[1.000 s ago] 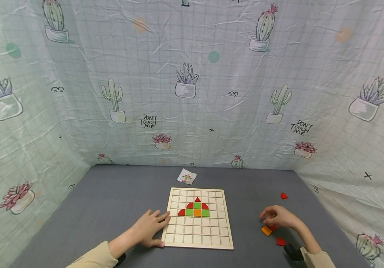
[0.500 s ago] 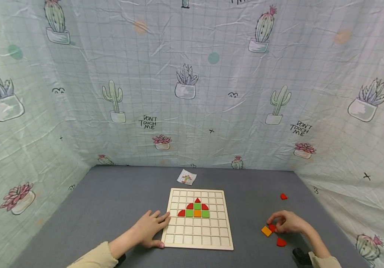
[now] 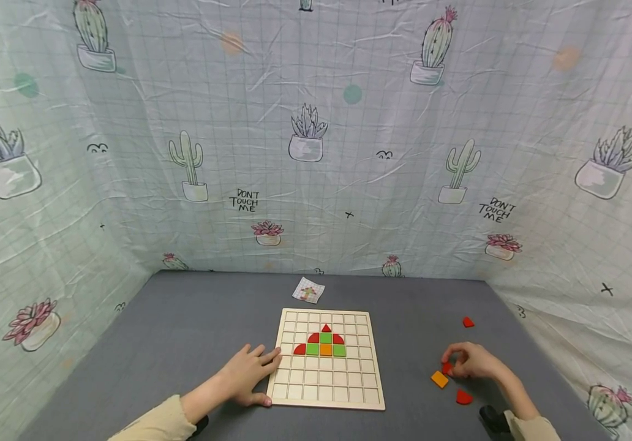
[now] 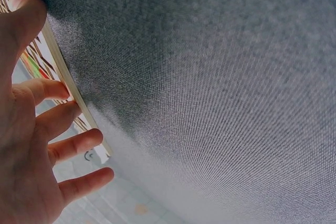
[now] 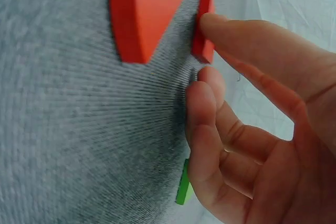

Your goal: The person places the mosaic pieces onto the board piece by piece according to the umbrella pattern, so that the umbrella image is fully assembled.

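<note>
The wooden grid board (image 3: 327,380) lies at the middle of the table, with red, green and orange pieces (image 3: 326,337) set in its squares. My left hand (image 3: 247,373) rests at the board's left edge, fingers spread; in the left wrist view its thumb and fingertips touch the rim. On the right, my right hand (image 3: 473,360) pinches a small red piece (image 5: 203,30) between curled thumb and fingers. Close by lie an orange square piece (image 3: 440,379) and a red round-sided piece (image 3: 464,397). A green piece (image 5: 182,184) shows beyond the fingers in the right wrist view.
Farther back on the right lies another red piece (image 3: 468,321). A small card (image 3: 308,290) printed with a coloured grid pattern sits behind the board. Cactus-printed cloth (image 3: 316,202) hangs around the back and sides of the grey table (image 3: 200,324).
My right hand first shifted right and back toward me, and its thumb and fingers came onto the red piece. That piece has since moved slightly away from the orange one. My left hand stays put.
</note>
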Available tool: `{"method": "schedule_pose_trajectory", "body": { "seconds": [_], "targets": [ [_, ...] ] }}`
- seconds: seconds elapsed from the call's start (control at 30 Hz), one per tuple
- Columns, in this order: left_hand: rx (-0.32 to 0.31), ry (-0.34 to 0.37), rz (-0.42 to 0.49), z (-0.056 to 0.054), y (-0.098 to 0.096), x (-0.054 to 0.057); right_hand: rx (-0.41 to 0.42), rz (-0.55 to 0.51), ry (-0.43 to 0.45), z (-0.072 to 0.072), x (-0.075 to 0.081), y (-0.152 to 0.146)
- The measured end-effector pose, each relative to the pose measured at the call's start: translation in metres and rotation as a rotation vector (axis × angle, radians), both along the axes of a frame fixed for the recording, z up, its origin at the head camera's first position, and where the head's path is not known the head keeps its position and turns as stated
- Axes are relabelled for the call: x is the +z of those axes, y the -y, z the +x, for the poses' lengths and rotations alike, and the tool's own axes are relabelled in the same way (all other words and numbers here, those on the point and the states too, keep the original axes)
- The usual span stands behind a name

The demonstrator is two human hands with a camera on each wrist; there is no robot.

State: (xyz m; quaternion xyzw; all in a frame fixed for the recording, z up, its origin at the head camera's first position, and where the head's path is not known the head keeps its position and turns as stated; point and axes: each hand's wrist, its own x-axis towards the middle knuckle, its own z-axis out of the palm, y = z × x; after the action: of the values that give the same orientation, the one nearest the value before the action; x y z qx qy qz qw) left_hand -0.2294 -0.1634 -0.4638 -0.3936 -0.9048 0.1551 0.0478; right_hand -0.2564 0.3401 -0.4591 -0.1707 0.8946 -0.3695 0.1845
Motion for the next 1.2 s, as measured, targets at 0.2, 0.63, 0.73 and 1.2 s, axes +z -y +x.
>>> {"method": "schedule_pose_trajectory", "body": {
  "seconds": [0.2, 0.63, 0.73, 1.2],
  "targets": [
    [-0.011, -0.006, 0.007, -0.001, 0.000, 0.002, -0.048, 0.107, -0.114, -0.004, -0.003, 0.003],
    [-0.009, -0.012, 0.000, 0.000, 0.000, 0.001, -0.202, 0.255, -0.128, -0.002, -0.002, 0.011],
    [-0.003, -0.009, 0.002, 0.000, -0.001, 0.001, -0.161, 0.179, -0.114, -0.001, 0.000, 0.007],
    [0.014, 0.014, -0.006, 0.000, -0.001, 0.000, 0.109, -0.075, 0.066, -0.005, 0.000, -0.009]
  ]
}}
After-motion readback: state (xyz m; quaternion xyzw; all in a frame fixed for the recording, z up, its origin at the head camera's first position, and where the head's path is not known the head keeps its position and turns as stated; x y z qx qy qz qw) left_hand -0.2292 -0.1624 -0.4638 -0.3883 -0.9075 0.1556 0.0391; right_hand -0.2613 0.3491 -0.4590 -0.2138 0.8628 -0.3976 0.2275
